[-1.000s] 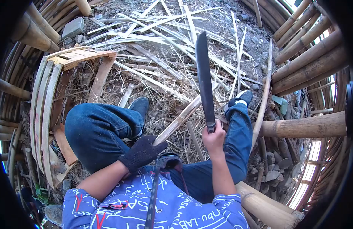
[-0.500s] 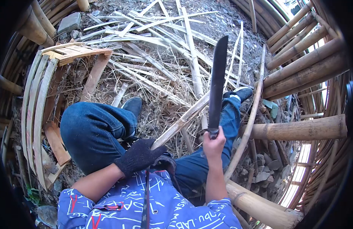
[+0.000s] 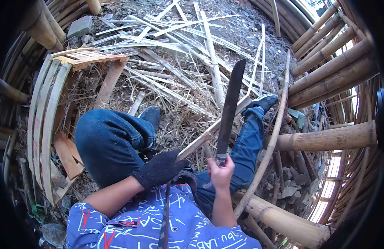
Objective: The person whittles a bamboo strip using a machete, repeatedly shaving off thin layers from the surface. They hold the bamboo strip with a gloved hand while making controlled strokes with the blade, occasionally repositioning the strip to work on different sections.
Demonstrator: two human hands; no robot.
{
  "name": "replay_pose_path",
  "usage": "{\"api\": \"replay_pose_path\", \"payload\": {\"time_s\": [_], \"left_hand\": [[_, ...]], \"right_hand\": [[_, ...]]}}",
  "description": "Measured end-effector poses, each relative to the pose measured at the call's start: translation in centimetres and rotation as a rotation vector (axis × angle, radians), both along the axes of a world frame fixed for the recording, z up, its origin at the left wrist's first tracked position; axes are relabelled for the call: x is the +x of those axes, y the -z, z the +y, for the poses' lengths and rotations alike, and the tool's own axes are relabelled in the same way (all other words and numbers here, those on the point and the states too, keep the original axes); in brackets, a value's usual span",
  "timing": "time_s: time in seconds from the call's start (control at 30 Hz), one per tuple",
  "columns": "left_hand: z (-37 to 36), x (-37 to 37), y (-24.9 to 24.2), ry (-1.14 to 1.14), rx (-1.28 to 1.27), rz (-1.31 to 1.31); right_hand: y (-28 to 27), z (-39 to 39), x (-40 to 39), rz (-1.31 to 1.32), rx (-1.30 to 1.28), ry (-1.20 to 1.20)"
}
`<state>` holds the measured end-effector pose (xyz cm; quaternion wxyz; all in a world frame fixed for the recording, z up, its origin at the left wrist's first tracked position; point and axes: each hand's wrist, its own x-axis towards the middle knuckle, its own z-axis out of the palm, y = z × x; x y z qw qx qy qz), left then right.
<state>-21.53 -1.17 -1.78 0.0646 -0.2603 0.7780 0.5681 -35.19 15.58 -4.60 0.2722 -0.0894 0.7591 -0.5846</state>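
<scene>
My left hand [image 3: 162,169], in a dark knit glove, is closed around the near end of a split bamboo strip [image 3: 201,140]. The strip slants up and away to the right, over the gap between my legs. In my bare right hand [image 3: 222,171] is the handle of a machete [image 3: 231,108], its long dark blade pointing up and away. That blade crosses over the strip in this view and hides part of it. The far end of the strip reaches toward my right shoe [image 3: 263,101].
Many pale bamboo strips [image 3: 210,54] lie scattered over shavings ahead. At left stands a slatted wooden crate [image 3: 45,124]. Thick bamboo poles [image 3: 325,139] jut in from the right, near a long thin pole [image 3: 276,128]. A stone block [image 3: 79,26] sits at the back left.
The machete has come lower and closer to my body, its blade now overlapping the strip. My left hand keeps its hold on the strip. The whole view has shifted slightly.
</scene>
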Motion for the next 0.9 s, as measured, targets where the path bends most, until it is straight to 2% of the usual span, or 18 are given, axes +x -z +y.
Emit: {"api": "replay_pose_path", "payload": {"time_s": [0.03, 0.1, 0.17, 0.23, 0.3, 0.37, 0.4, 0.47, 0.5, 0.57, 0.63, 0.67, 0.7, 0.77, 0.9], "left_hand": [[0.1, 0.3, 0.1, -0.002, -0.075, 0.066], [-0.8, 0.6, -2.2, 0.0, -0.03, -0.052], [-1.9, 0.9, -4.6, 0.016, -0.205, -0.067], [-3.6, 1.1, -7.3, -0.019, -0.174, -0.085], [-5.4, 1.3, -9.0, -0.004, -0.275, -0.076], [-7.2, 1.0, -10.5, -0.027, -0.277, -0.062], [-7.9, 0.8, -10.9, -0.05, -0.263, -0.042], [-8.7, 0.2, -11.3, -0.017, -0.339, -0.111], [-9.0, -0.3, -11.5, -0.01, -0.409, -0.18], [-8.6, -0.7, -10.6, 0.009, -0.465, -0.201], [-8.0, -0.1, -8.7, 0.072, -0.625, 0.051], [-7.4, -0.1, -8.6, 0.075, -0.694, 0.021], [-6.6, -0.4, -8.7, 0.075, -0.695, 0.004], [-5.0, -0.8, -8.7, -0.157, -0.552, -0.134], [-4.4, 0.4, -6.8, -0.018, -0.538, -0.148]], "right_hand": [[-0.1, 0.1, -0.1, 0.024, 0.006, 0.022], [0.3, 0.9, -0.4, 0.122, 0.024, -0.007], [-0.4, 1.0, -0.3, 0.175, 0.017, 0.006], [-0.4, 0.9, -0.7, 0.183, -0.039, 0.019], [-0.3, 0.8, -1.1, 0.226, -0.08, 0.047], [-1.4, 0.2, -1.3, 0.152, -0.125, 0.064], [-1.8, 0.1, -1.5, 0.04, -0.243, 0.042], [-2.6, -0.2, -2.0, -0.152, -0.427, -0.004], [-3.2, -0.5, -2.1, -0.145, -0.438, 0.015], [-4.2, -1.5, -1.7, -0.239, -0.605, -0.099], [-4.7, -2.9, -0.5, -0.281, -0.664, -0.097], [-4.4, -3.6, 0.2, -0.277, -0.68, -0.105], [-4.1, -4.2, 0.9, -0.276, -0.691, -0.116], [-3.3, -5.8, 2.1, -0.247, -0.73, -0.172], [-1.6, -7.2, 3.3, -0.332, -0.718, -0.23]]}}
